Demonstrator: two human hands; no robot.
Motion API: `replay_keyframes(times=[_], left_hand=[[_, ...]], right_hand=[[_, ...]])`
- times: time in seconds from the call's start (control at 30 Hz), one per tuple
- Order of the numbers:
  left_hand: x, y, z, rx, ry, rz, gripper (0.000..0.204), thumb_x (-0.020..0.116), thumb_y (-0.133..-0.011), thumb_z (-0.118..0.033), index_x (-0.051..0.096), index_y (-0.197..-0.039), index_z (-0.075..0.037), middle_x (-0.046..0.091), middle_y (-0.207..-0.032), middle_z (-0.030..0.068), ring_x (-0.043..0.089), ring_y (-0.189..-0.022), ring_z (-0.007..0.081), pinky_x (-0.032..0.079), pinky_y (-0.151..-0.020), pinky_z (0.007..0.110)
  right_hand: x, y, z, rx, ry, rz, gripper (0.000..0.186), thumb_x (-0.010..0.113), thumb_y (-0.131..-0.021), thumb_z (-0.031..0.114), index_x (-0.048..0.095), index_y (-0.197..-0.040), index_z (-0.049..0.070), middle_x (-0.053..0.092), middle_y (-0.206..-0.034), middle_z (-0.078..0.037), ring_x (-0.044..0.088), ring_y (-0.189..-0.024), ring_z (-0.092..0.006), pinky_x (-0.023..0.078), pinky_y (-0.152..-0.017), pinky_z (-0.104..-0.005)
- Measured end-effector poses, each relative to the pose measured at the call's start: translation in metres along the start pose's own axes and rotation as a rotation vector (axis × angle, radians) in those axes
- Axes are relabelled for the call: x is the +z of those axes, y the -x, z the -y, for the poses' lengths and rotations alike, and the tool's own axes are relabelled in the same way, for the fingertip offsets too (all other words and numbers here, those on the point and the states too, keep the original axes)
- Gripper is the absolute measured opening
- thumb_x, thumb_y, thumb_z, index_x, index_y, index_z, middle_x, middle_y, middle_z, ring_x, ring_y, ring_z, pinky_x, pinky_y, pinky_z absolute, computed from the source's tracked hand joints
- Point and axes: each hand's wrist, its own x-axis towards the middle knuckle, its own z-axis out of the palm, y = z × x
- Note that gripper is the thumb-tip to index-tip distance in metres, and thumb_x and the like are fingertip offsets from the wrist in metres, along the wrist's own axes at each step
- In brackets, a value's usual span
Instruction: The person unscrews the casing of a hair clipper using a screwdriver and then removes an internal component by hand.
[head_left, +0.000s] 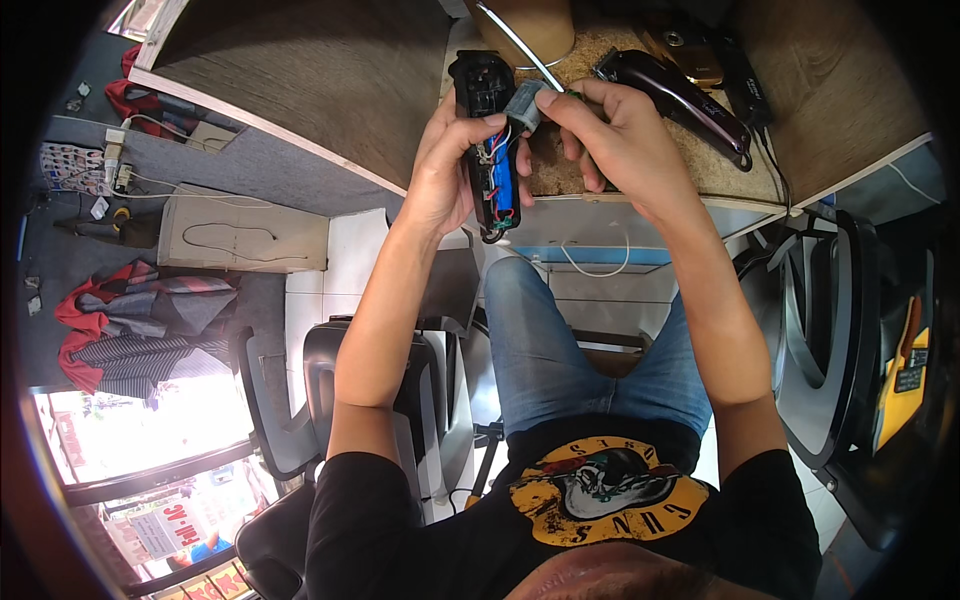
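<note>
My left hand is closed around an opened black hair clipper housing, its thumb across the upper part. Inside lie a blue battery and thin red, white and black wires. A small grey motor sticks out beside the housing's top, wires running below it. My right hand is closed, its thumb tip against the motor. From its fingers a thin metal screwdriver slants up and left; its handle is mostly hidden. To the right, an assembled dark clipper lies on the wooden shelf.
A round tan container stands behind the housing. A gold-toned device and a black cable lie at the shelf's right. Wooden side panels flank the shelf. Chairs stand on both sides of my legs.
</note>
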Motion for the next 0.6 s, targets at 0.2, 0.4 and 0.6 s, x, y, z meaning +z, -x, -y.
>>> replay_keyframes(times=[0.2,0.4,0.6], left_hand=[[0.0006,-0.0023,0.0029,0.022,-0.091,0.001,0.042,0.071,-0.101,-0.016,0.045,-0.131,-0.005,0.064,-0.098,0.0134,0.071,-0.074,0.0207,0.066,-0.053,0.042],[0.0014,-0.0026,0.0044,0.063,-0.153,0.022,0.045,0.075,-0.1,-0.013,0.045,-0.133,-0.005,0.064,-0.099,0.0105,0.07,-0.076,0.0191,0.066,-0.053,0.041],[-0.0009,-0.0018,0.003,0.05,-0.133,0.045,0.048,0.074,-0.099,-0.011,0.044,-0.137,-0.005,0.064,-0.101,0.0117,0.07,-0.08,0.0207,0.067,-0.056,0.043]], right_hand=[[0.0,0.0002,0.001,-0.008,0.012,-0.003,0.044,0.073,-0.098,0.044,0.071,-0.094,0.0,0.059,-0.066,-0.001,0.055,-0.047,-0.0084,0.042,-0.043,-0.0258],[-0.0001,-0.0005,0.0,-0.005,-0.008,-0.009,0.044,0.074,-0.098,0.043,0.071,-0.093,-0.001,0.059,-0.065,-0.001,0.055,-0.046,-0.0085,0.041,-0.042,-0.0261],[-0.0001,-0.0013,-0.0021,-0.005,-0.011,-0.018,0.045,0.074,-0.098,0.043,0.071,-0.094,-0.001,0.059,-0.066,-0.002,0.055,-0.046,-0.0085,0.041,-0.041,-0.0259]])
